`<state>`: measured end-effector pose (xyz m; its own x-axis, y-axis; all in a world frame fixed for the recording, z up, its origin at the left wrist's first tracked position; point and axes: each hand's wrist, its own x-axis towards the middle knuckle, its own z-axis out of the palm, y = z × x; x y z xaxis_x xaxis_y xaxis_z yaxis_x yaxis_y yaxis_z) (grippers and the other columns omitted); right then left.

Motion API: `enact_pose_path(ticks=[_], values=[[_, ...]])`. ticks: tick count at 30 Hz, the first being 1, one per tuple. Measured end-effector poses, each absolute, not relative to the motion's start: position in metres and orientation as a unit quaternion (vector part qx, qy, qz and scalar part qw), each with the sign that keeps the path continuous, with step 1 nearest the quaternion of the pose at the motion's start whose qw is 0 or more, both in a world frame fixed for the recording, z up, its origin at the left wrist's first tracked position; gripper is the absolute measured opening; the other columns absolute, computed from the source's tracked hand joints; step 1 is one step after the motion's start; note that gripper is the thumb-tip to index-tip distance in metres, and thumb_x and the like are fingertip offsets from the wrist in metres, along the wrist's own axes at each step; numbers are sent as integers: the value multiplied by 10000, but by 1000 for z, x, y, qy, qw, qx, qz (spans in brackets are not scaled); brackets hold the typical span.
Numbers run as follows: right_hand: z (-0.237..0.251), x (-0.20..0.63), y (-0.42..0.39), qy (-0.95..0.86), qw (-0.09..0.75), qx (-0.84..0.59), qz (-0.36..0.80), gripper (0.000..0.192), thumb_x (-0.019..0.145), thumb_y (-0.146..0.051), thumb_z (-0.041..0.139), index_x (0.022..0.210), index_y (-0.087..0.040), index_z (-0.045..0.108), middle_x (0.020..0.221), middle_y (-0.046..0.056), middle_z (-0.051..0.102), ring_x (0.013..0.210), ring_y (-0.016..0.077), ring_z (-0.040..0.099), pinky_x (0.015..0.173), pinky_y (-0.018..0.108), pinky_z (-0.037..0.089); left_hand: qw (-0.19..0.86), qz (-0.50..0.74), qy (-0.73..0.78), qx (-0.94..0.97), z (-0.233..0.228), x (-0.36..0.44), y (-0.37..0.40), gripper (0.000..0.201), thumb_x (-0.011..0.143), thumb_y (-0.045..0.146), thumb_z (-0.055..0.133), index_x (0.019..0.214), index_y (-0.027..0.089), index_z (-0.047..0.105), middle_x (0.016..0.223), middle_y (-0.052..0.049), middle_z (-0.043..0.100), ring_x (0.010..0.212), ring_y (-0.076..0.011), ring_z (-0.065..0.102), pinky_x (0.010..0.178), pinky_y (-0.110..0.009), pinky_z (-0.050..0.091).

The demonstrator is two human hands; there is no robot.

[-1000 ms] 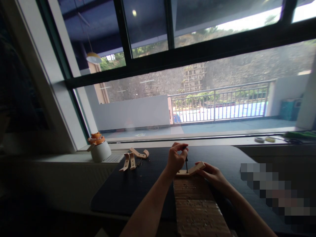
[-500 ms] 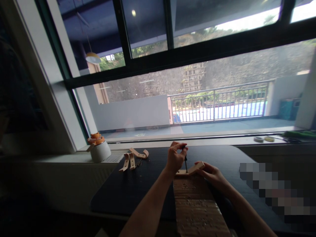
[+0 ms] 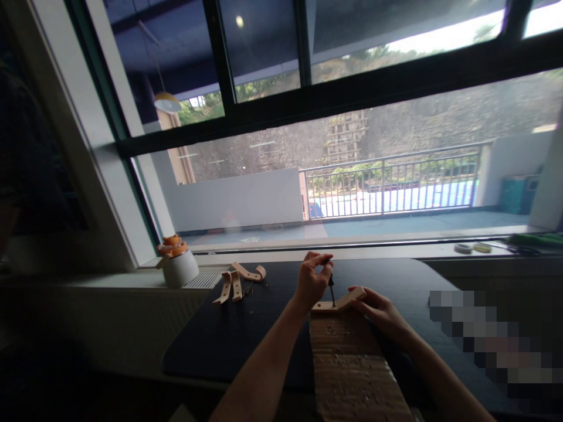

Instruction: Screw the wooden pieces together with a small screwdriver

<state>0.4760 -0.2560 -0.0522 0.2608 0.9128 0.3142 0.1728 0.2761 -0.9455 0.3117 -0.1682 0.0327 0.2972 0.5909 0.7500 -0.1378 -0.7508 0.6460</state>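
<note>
My left hand is closed round the handle of a screwdriver, which stands upright. Its tip meets a bent wooden hook with holes in it. The hook lies across the far end of a brown ridged board, which looks like cardboard. My right hand grips the hook's raised right end between thumb and fingers. Whether a screw sits under the tip is too small to make out.
Several similar wooden hooks and some small screws lie at the left of the dark table. On the sill at left stands a white pot with an orange top. Tape rolls rest on the right of the sill.
The view has shifted very slightly. Both hands, the screwdriver and the hook keep nearly the same places, with a little more of the hook's left end showing.
</note>
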Motion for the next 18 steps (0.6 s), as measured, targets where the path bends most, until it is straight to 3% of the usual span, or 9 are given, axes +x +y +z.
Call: enact_pose_path(ticks=[6, 18], values=[[-48, 475, -258, -516, 605, -523, 306, 612, 616, -634, 747, 1045, -203, 674, 879, 73, 750, 870, 296, 679, 788, 406, 543, 323, 570, 157, 739, 30, 313, -166, 182, 767, 209, 692, 939, 197, 747, 826, -31, 584, 781, -153, 560, 746, -281, 477], [-48, 475, -258, -519, 605, -520, 307, 560, 643, -582, 750, 1035, -191, 668, 907, 70, 742, 900, 293, 669, 822, 406, 525, 314, 554, 149, 756, 32, 313, -167, 217, 811, 133, 601, 979, 178, 731, 884, -52, 597, 829, -160, 571, 798, -294, 473]])
